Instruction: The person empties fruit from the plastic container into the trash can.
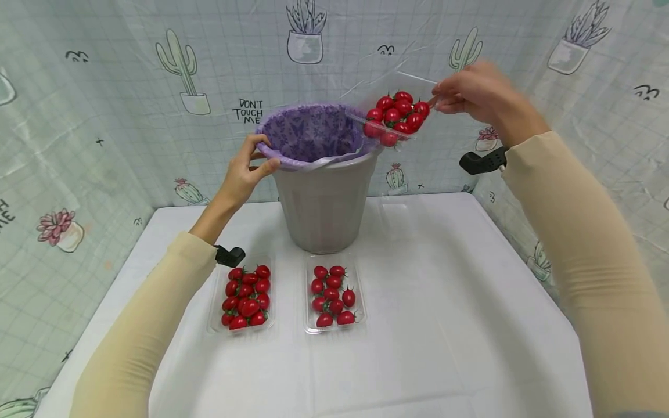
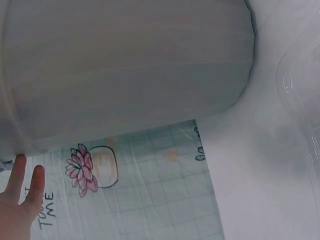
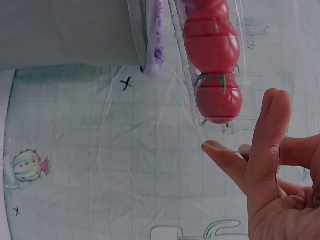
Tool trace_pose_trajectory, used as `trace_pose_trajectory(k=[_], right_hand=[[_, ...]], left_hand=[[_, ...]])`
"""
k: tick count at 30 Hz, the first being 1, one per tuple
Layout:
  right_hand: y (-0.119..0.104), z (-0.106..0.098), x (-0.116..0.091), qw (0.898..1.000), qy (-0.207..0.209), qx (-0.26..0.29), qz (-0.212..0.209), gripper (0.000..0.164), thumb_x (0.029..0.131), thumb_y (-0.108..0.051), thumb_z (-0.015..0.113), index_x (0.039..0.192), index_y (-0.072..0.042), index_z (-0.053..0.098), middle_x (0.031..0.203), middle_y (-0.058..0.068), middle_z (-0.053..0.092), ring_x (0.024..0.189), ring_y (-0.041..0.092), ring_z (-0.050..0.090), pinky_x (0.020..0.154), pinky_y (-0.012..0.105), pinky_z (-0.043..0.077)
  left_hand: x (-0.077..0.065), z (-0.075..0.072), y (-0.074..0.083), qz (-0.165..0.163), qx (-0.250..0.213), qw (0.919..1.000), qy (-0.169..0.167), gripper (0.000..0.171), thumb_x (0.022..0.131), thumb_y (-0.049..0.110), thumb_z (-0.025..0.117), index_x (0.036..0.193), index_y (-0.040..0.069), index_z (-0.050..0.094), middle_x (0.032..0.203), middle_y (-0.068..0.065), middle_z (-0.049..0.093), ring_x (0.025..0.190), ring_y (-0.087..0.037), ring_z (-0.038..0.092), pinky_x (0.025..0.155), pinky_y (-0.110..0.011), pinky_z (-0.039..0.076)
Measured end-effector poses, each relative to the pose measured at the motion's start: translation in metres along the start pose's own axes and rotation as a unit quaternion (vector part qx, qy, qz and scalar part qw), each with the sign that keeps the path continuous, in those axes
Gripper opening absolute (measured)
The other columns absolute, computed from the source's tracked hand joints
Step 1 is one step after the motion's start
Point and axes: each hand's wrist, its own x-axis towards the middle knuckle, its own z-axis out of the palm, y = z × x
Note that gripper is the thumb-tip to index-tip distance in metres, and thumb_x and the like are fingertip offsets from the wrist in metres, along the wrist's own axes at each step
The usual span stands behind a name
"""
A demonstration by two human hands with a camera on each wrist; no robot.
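A grey bin point(image 1: 326, 203) with a purple patterned liner point(image 1: 313, 130) stands at the back of the table. My left hand point(image 1: 244, 174) grips the bin's left rim, thumb on the near side and fingers over the edge. Above the right rim, my right hand point(image 1: 481, 96) holds a clear plastic punnet point(image 1: 415, 79) by its right end. Cherry tomatoes point(image 1: 392, 116) lie in that tilted punnet. In the right wrist view, tomatoes point(image 3: 212, 45) show through the clear wall, and the fingers point(image 3: 272, 130) pinch the punnet's end.
Two more clear punnets of cherry tomatoes, a left one point(image 1: 214, 316) and a right one point(image 1: 309, 328), sit in front of the bin on the white table point(image 1: 444, 325). A patterned curtain point(image 1: 219, 52) hangs behind and along both sides.
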Motion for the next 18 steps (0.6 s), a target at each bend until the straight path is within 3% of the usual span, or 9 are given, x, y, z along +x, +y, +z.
trace_pose_trajectory(k=[6, 13, 18], right_hand=[[-0.004, 0.016, 0.007, 0.999, 0.025, 0.017, -0.01, 0.009, 0.1, -0.01, 0.066, 0.099, -0.002, 0.069, 0.092, 0.009, 0.072, 0.064, 0.019, 0.07, 0.065, 0.026, 0.062], [-0.008, 0.033, 0.014, 0.998, 0.026, 0.046, -0.021, 0.007, 0.101, -0.005, 0.064, 0.098, 0.001, 0.067, 0.087, 0.011, 0.065, 0.064, 0.02, 0.07, 0.065, 0.027, 0.062], [-0.007, 0.044, 0.02, 0.997, 0.045, 0.068, -0.014, 0.005, 0.101, -0.003, 0.062, 0.102, 0.001, 0.065, 0.103, 0.013, 0.06, 0.067, 0.021, 0.073, 0.066, 0.027, 0.063]], left_hand=[[0.0, 0.0, 0.001, -0.004, 0.002, 1.0, 0.0, 0.056, 0.1, 0.046, 0.066, 0.138, 0.012, 0.042, 0.144, -0.01, 0.048, 0.139, -0.033, 0.053, 0.104, -0.057, 0.049], [0.001, 0.001, 0.001, -0.002, 0.0, 1.0, 0.001, 0.056, 0.1, 0.045, 0.066, 0.138, 0.011, 0.042, 0.144, -0.011, 0.048, 0.139, -0.033, 0.053, 0.105, -0.057, 0.049], [0.0, 0.0, 0.0, 0.0, 0.001, 1.0, 0.001, 0.056, 0.1, 0.043, 0.066, 0.137, 0.01, 0.042, 0.144, -0.012, 0.048, 0.139, -0.034, 0.053, 0.104, -0.057, 0.05]])
